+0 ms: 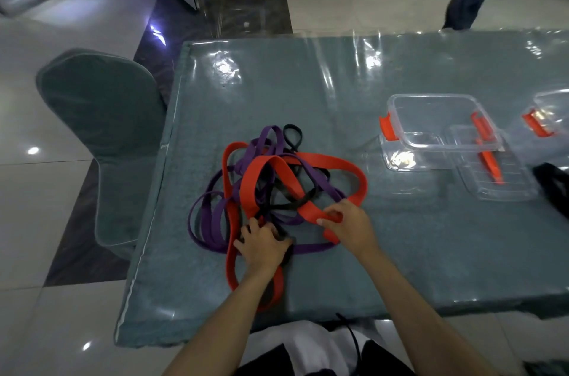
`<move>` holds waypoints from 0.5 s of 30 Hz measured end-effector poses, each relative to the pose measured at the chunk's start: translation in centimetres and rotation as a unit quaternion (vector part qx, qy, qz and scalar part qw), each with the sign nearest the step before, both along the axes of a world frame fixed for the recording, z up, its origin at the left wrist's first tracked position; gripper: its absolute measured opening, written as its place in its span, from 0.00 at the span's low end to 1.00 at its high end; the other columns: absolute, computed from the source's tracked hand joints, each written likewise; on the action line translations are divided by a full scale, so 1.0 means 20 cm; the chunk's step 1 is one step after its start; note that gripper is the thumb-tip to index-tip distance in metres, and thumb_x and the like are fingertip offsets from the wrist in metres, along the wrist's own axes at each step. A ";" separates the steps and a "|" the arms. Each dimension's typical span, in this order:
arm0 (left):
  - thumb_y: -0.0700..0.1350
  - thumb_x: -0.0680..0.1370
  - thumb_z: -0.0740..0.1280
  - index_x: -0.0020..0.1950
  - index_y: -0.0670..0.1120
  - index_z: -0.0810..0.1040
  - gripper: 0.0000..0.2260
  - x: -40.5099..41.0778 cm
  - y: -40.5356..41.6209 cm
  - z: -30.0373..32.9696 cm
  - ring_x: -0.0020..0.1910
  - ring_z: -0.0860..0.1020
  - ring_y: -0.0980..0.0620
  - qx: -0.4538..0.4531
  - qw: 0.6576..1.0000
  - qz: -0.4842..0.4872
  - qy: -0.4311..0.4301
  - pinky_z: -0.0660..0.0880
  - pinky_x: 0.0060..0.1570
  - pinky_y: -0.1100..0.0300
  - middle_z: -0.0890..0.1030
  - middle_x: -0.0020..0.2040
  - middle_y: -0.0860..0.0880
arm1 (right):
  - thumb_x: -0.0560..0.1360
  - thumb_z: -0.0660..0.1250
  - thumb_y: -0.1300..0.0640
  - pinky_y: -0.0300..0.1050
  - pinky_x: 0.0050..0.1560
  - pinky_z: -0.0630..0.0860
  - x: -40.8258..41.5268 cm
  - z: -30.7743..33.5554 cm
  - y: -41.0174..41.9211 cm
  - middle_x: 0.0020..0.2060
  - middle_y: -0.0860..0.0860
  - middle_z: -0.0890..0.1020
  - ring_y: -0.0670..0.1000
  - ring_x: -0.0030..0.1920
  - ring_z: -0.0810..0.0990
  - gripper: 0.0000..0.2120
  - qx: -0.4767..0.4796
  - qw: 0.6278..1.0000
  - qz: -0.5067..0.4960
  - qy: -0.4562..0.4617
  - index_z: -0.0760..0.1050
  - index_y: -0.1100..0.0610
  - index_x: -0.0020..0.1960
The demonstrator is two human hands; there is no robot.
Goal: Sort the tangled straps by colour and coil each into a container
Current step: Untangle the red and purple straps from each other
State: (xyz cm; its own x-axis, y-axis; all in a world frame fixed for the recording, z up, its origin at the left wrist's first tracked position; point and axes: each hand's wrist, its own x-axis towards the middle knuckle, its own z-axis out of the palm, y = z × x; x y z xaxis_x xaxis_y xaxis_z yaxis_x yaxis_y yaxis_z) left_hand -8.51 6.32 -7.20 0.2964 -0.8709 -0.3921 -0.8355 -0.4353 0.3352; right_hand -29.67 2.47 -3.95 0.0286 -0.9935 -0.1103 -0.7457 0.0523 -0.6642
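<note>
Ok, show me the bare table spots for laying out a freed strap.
Free: the table beyond the strap tangle, and the near strip right of the right hand, below the clear containers. Crowded: around the tangle and both hands, left hand included.

The tabletop (308, 92) wears a grey-green cloth under glossy clear plastic. A chair (101, 135) in a matching cover stands at its left edge. Pale and dark tiles make up the floor (37, 221). Beyond the far right corner, a person's leg (471, 3) shows, blurred.
</note>
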 end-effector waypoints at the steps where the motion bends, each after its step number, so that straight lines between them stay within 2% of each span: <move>1: 0.61 0.72 0.76 0.48 0.54 0.81 0.13 0.01 0.01 0.00 0.69 0.69 0.43 -0.019 0.999 0.014 0.024 0.66 0.67 0.38 0.73 0.66 0.51 | 0.71 0.82 0.52 0.39 0.51 0.78 0.00 0.00 0.01 0.44 0.45 0.85 0.48 0.48 0.83 0.12 0.001 1.000 0.009 -0.005 0.87 0.52 0.53; 3: 0.53 0.72 0.76 0.42 0.53 0.76 0.09 0.04 0.02 0.02 0.62 0.74 0.45 -0.055 0.995 0.034 0.069 0.70 0.62 0.42 0.77 0.58 0.53 | 0.72 0.81 0.55 0.38 0.52 0.80 0.03 0.02 0.01 0.44 0.46 0.87 0.47 0.47 0.85 0.14 0.024 0.998 0.028 -0.048 0.87 0.54 0.56; 5: 0.45 0.73 0.74 0.39 0.52 0.74 0.10 0.09 0.03 0.05 0.50 0.80 0.47 -0.108 0.985 0.046 0.125 0.76 0.51 0.48 0.80 0.47 0.54 | 0.72 0.81 0.58 0.43 0.51 0.80 0.07 0.04 0.00 0.43 0.48 0.87 0.42 0.42 0.83 0.15 0.045 0.994 0.044 -0.089 0.86 0.56 0.58; 6: 0.40 0.73 0.73 0.40 0.51 0.74 0.10 0.11 0.04 0.06 0.45 0.82 0.48 -0.140 0.976 0.056 0.160 0.77 0.46 0.50 0.81 0.42 0.54 | 0.72 0.81 0.60 0.42 0.49 0.78 0.09 0.05 0.00 0.41 0.47 0.85 0.38 0.39 0.80 0.15 0.044 0.992 0.052 -0.106 0.86 0.56 0.58; 8: 0.34 0.74 0.70 0.43 0.51 0.72 0.13 0.16 0.04 0.08 0.37 0.80 0.51 -0.198 0.954 0.080 0.211 0.75 0.39 0.54 0.79 0.37 0.53 | 0.72 0.81 0.62 0.39 0.44 0.76 0.14 0.06 0.01 0.40 0.41 0.83 0.38 0.36 0.78 0.15 0.025 0.988 0.071 -0.134 0.83 0.48 0.54; 10: 0.32 0.74 0.68 0.47 0.54 0.68 0.18 0.21 0.03 0.10 0.35 0.77 0.56 -0.215 0.939 0.106 0.246 0.73 0.38 0.57 0.78 0.37 0.52 | 0.72 0.79 0.64 0.37 0.44 0.77 0.18 0.06 0.03 0.41 0.44 0.83 0.40 0.36 0.79 0.17 0.005 0.985 0.096 -0.145 0.81 0.44 0.49; 12: 0.32 0.74 0.69 0.50 0.58 0.68 0.21 0.24 0.01 0.10 0.37 0.78 0.58 -0.215 0.933 0.125 0.262 0.73 0.39 0.60 0.78 0.41 0.52 | 0.72 0.78 0.67 0.38 0.45 0.77 0.20 0.04 0.03 0.45 0.50 0.84 0.44 0.40 0.82 0.14 -0.005 0.983 0.136 -0.125 0.82 0.50 0.48; 14: 0.37 0.76 0.70 0.58 0.55 0.70 0.18 0.26 -0.02 0.09 0.42 0.79 0.58 -0.192 0.934 0.137 0.267 0.76 0.45 0.57 0.79 0.46 0.51 | 0.73 0.76 0.68 0.39 0.44 0.77 0.20 0.01 0.03 0.46 0.51 0.83 0.48 0.42 0.83 0.10 0.005 0.982 0.178 -0.068 0.83 0.55 0.49; 15: 0.40 0.77 0.72 0.63 0.52 0.72 0.17 0.26 -0.03 0.09 0.46 0.80 0.54 -0.160 0.941 0.128 0.268 0.78 0.51 0.53 0.79 0.51 0.50 | 0.72 0.74 0.69 0.41 0.45 0.77 0.19 -0.01 0.03 0.46 0.51 0.83 0.50 0.43 0.83 0.10 0.014 0.982 0.184 -0.046 0.83 0.57 0.49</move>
State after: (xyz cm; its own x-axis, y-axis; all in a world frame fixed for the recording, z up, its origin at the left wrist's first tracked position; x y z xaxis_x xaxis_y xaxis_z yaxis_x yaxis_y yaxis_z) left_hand -3.23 5.63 -5.39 0.3470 -0.8967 -0.2749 -0.3908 -0.4047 0.8267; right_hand -25.81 3.13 -4.10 0.3955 -0.9109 -0.1177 -0.6546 -0.1896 -0.7318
